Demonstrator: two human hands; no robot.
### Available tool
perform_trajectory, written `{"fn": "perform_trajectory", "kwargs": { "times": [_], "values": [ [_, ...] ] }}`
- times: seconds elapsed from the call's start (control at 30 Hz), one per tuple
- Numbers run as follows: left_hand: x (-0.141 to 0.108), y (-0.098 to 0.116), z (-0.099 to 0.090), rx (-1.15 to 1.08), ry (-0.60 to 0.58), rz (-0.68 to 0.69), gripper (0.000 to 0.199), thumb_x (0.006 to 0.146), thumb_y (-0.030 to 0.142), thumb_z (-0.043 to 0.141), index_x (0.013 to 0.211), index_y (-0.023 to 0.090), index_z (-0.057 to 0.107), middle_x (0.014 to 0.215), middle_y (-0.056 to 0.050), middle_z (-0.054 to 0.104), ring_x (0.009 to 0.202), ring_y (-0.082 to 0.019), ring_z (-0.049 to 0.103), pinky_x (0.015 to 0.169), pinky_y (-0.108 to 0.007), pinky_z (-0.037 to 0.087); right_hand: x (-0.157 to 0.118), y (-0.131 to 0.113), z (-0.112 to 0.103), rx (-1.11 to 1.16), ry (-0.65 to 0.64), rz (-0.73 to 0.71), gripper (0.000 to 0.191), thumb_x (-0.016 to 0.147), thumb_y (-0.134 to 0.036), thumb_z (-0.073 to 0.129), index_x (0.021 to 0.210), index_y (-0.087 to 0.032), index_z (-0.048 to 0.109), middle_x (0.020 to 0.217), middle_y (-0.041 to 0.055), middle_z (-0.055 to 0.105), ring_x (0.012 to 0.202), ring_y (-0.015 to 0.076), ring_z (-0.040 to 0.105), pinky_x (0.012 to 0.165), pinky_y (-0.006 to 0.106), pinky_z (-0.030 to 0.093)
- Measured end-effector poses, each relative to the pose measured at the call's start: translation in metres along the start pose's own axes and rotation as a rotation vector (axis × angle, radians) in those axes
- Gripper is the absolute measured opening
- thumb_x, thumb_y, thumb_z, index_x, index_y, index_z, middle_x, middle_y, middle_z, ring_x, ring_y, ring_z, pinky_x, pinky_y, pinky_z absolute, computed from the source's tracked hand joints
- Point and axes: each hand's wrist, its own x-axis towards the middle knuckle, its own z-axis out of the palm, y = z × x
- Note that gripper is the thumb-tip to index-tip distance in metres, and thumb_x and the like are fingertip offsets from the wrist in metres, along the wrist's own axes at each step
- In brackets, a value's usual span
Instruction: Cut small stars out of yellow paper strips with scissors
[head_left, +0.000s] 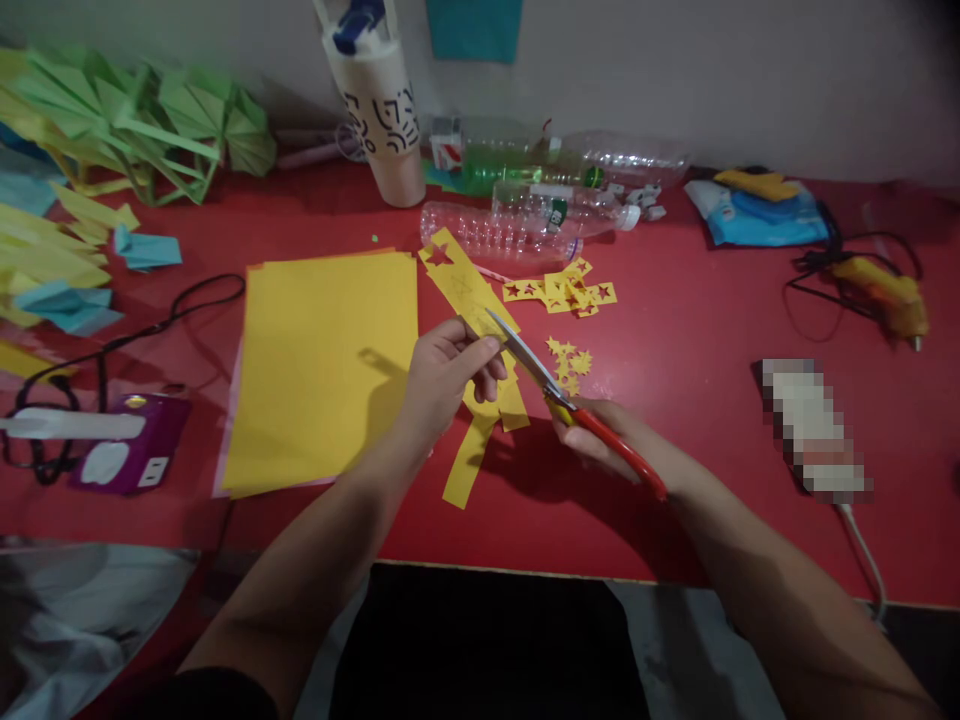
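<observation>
Your yellow paper strip (459, 288) is angled away up-left, its near end pinched in your left hand (442, 375), so that hand's closest. Your right hand (634, 425) is gripping the red-handled scissors (536, 367), blades at that same end, pointing up-left too. Cut-out stars (582, 363) sit just right, on the red tabletop (697, 330).

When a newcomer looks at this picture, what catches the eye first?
Likely the scissors in the right hand, their blades at the yellow strip in the left hand. Next, the yellow paper stack left of the hands, bright on the red table, and the green paper folds at the back left.
</observation>
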Motion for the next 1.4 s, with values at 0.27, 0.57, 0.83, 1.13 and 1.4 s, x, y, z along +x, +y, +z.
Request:
{"fn": "perform_trajectory", "kwargs": {
  "times": [0.27, 0.57, 0.83, 1.13, 1.4],
  "values": [
    [-0.0010, 0.0011, -0.0005, 0.016, 0.006, -0.030, 0.012, 0.072, 0.026, 0.063, 0.068, 0.019, 0.054, 0.050, 0.005, 0.061, 0.033, -0.004, 0.050, 0.035, -0.018, 0.039, 0.0005, -0.0005, 0.0013, 0.018, 0.001, 0.005, 0.049, 0.092, -0.066, 0.049, 0.072, -0.022, 0.041, 0.061, -0.0054, 0.040, 0.052, 0.0098, 0.035, 0.050, 0.027, 0.027],
    [-0.0013, 0.0040, -0.0011, -0.004, 0.010, -0.056, 0.010, 0.071, 0.024, 0.064, 0.067, 0.019, 0.056, 0.050, 0.004, 0.061, 0.033, -0.005, 0.050, 0.035, -0.019, 0.039, 0.0017, -0.0067, 0.0056, 0.069, 0.033, 0.040, 0.053, 0.091, -0.071, 0.047, 0.068, -0.024, 0.036, 0.057, -0.0067, 0.035, 0.048, 0.0089, 0.030, 0.046, 0.026, 0.025],
    [-0.0006, 0.0036, -0.0011, 0.010, 0.012, -0.066, 0.013, 0.071, 0.026, 0.064, 0.067, 0.019, 0.055, 0.050, 0.004, 0.062, 0.033, -0.005, 0.049, 0.035, -0.019, 0.040, 0.0014, -0.0048, 0.0067, 0.085, 0.040, 0.070, 0.053, 0.090, -0.071, 0.047, 0.068, -0.024, 0.036, 0.056, -0.0074, 0.034, 0.047, 0.0088, 0.030, 0.044, 0.026, 0.026],
    [0.0000, 0.0030, -0.0012, -0.008, 0.013, -0.063, 0.011, 0.070, 0.024, 0.065, 0.067, 0.019, 0.056, 0.050, 0.004, 0.061, 0.032, -0.005, 0.049, 0.035, -0.019, 0.039, 0.0017, -0.0059, 0.0069, 0.073, 0.040, 0.081, 0.052, 0.091, -0.069, 0.046, 0.069, -0.023, 0.037, 0.055, -0.0079, 0.035, 0.047, 0.0082, 0.031, 0.046, 0.026, 0.027],
    [0.0024, 0.0047, -0.0072, 0.114, -0.032, 0.002, 0.016, 0.069, 0.028, 0.067, 0.062, 0.018, 0.057, 0.051, 0.001, 0.065, 0.036, -0.007, 0.054, 0.036, -0.019, 0.041, 0.0032, -0.0059, 0.0020, -0.007, 0.068, 0.118, 0.053, 0.088, -0.070, 0.051, 0.067, -0.024, 0.037, 0.056, -0.0074, 0.034, 0.049, 0.0091, 0.031, 0.047, 0.026, 0.024]
  ]
}}
